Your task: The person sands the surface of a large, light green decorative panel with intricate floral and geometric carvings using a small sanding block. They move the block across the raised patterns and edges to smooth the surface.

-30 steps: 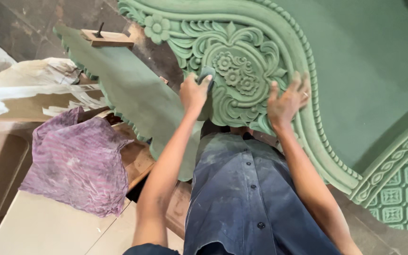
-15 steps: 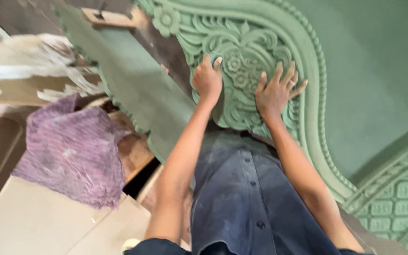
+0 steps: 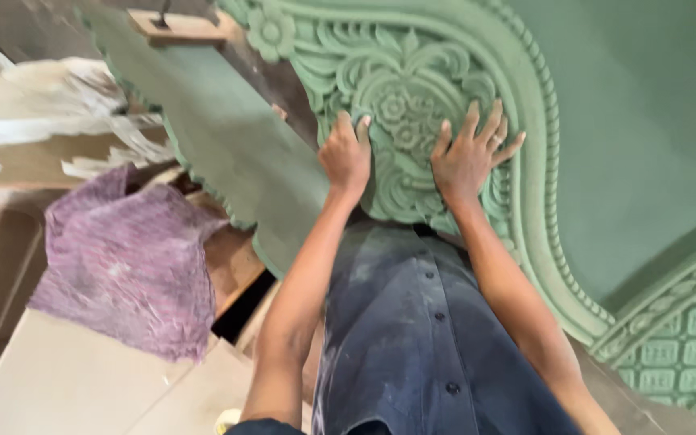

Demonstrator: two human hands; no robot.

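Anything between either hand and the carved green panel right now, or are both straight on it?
Nothing visible stands between them. The left hand rests directly on the carved floral relief of the green panel, and the right hand lies flat on it with fingers spread. The purple cloth sits off to the side, clear of both hands.

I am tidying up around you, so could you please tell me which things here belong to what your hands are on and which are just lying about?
In hand:
left hand
right hand
carved green panel

Lying about:
purple cloth
wooden block
flat green board
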